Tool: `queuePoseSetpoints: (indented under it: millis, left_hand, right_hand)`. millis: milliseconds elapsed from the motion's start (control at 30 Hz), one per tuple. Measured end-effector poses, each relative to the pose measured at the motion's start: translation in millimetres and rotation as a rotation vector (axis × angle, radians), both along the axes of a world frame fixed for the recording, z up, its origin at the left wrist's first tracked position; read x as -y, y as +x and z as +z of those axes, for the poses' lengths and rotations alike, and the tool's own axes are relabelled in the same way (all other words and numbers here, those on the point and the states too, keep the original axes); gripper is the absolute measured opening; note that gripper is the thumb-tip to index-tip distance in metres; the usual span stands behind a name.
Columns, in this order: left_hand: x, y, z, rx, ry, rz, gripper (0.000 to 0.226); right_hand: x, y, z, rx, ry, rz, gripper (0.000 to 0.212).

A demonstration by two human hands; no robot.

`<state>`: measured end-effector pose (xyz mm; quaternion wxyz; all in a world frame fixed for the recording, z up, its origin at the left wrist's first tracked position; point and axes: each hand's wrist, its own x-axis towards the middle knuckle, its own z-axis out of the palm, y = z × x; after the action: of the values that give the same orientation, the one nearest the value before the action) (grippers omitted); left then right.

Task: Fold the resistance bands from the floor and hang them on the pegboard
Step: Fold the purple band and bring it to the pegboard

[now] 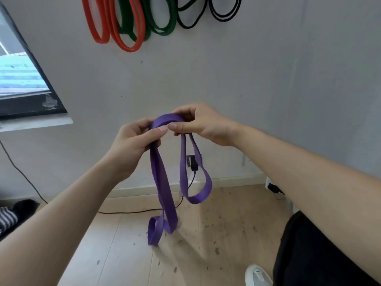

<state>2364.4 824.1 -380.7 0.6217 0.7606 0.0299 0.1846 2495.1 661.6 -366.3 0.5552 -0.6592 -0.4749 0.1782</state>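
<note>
Head view, one moment.

- One flat purple elastic resistance band (162, 182): held up in front of the grey wall (268, 79), arched between two hands. Two hanging loops are formed: one long, below the left hand, its curled lower end near the wooden floor (226, 223), contact not discernible; one short, below the right hand, clear of the floor.
- Left hand (132, 145): fingers curled round the band, thumb pressed on top.
- Right hand (202, 126): band pinched between thumb and bent fingers, just beside the left thumb.
- Hung high on the wall, tops cut off by the frame: two orange band loops (132, 47), two green band loops (165, 30), two thin black band loops (188, 24). Orange and green overlap.
- One dark-framed window (20, 79), at left.
- One wall socket (192, 159), partly hidden behind the short loop.
- One black cable (127, 212), laid along the floor.
- One white shoe (257, 275), at the lower edge.
</note>
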Motion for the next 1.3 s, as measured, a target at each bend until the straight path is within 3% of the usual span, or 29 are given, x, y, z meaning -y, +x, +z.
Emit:
queuePoseSetpoints:
  millis: [133, 300, 433, 600, 733, 867, 1033, 1100, 1200, 1300]
  left_hand:
    - [-3.3, 0.7, -10.9, -0.064, 0.082, 0.046, 0.025]
    - [-0.9, 2.6, -34.9, -0.221, 0.254, 0.099, 0.02]
    - [-2.2, 6.2, -43.8, -0.28, 0.253, 0.161, 0.021]
    - [-4.5, 3.0, -35.2, -0.201, 0.168, 0.149, 0.02]
    - [-6.8, -3.9, -18.2, -0.085, 0.035, 0.173, 0.02]
    - [-5.9, -6.5, -2.0, -0.006, -0.097, 0.151, 0.015]
    - [4.3, -9.5, 2.1, -0.006, -0.005, 0.066, 0.019]
    - [12.3, -9.5, 1.9, -0.01, 0.037, 0.025, 0.013]
    - [18.3, -8.2, 0.4, -0.025, 0.09, -0.03, 0.008]
    - [14.9, -8.2, -1.4, -0.057, 0.109, -0.039, 0.015]
  right_hand:
    - [4.6, 1.9, 8.6, 0.033, -0.016, 0.007, 0.025]
    - [7.3, 9.0, 21.5, -0.161, 0.221, -0.11, 0.01]
    - [16.3, 21.4, 27.5, -0.245, 0.355, -0.247, 0.004]
    - [21.0, 37.0, 16.9, -0.286, 0.331, -0.322, 0.009]
    - [34.3, 51.9, 2.1, -0.292, 0.179, -0.31, 0.012]
    - [46.9, 57.7, -15.8, -0.171, -0.117, -0.201, 0.023]
    - [43.5, 46.2, -28.5, 0.053, -0.57, 0.007, 0.03]
    - [36.0, 34.4, -30.6, 0.069, -0.637, 0.085, 0.032]
    - [21.9, 12.7, -23.6, -0.027, -0.434, 0.155, 0.044]
    - [11.0, -0.9, -15.4, -0.072, -0.218, 0.173, 0.041]
